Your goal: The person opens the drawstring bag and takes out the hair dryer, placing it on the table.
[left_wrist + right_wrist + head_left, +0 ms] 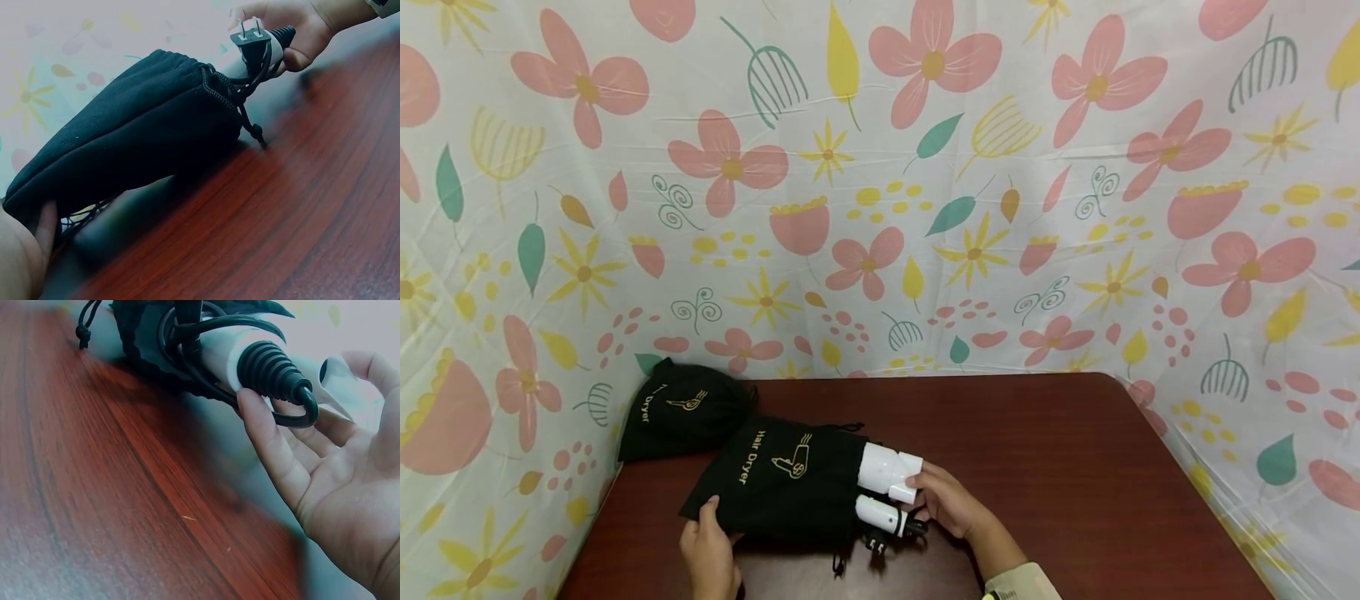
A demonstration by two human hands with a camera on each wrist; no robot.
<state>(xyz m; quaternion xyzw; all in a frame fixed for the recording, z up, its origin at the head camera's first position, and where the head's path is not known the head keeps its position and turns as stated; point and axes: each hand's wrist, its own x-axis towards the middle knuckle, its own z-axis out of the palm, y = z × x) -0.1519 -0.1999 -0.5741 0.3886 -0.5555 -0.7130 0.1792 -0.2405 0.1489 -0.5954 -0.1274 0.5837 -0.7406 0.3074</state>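
A black drawstring bag (767, 500) printed "Hair Dryer" lies across the middle in the head view, its mouth facing right. At its closed end my left hand (709, 550) pinches the cloth, thumb on top. From the mouth sticks out a white hair dryer (880, 468), its nozzle and handle end showing and the rest hidden inside the cloth. My right hand (953, 504) holds it, thumb on the nozzle and fingertips by the handle end (228, 353). The black cord (306, 419) is looped around the handle, with a two-pin plug (251, 39) beside it.
A second black bag (688, 412), also printed with a dryer picture, stands full at the back left of the brown wooden table (1075, 483). A flower-patterned curtain (880, 167) hangs behind the table and along its sides. The drawstring (253, 128) dangles by the bag's mouth.
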